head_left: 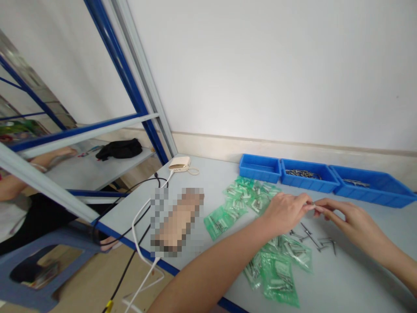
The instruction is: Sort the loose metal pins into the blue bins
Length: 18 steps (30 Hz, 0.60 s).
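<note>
My left hand (286, 211) and my right hand (345, 215) meet fingertip to fingertip above the table. Both are closed in a pinch on something small, mostly covered by the fingers, whose kind I cannot tell. Just below my hands lie several loose metal screws (311, 236). Green-tinted clear plastic bags (280, 278) with metal and pale pieces inside are spread around and beneath my left forearm. More such bags (243, 195) lie beyond it, toward the back.
Three blue bins stand along the wall: a left bin (260, 174), a middle bin (330, 186) with small metal parts, and a right bin (384, 198) with a few. A white power bank (180, 164), a pixelated object (179, 217) and cables (137, 234) lie left. Another person's arm (42, 167) shows beyond.
</note>
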### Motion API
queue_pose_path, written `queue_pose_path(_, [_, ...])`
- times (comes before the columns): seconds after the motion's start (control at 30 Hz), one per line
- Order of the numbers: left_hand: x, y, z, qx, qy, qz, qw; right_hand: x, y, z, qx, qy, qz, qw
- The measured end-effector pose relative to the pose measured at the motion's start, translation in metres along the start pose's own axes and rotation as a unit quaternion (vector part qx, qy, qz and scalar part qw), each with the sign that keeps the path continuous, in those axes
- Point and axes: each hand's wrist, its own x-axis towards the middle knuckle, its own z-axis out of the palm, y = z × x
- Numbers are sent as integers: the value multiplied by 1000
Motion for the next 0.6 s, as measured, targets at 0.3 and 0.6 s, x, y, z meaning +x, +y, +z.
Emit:
queue_pose_path(0.3, [-1,0,-5,-16,3,23,1000,0,-1,0,41,-29,3,999])
queue_pose_path(0.6, [-2,1,-5,-10,4,21,1000,-1,2,1,53,-22,4,998])
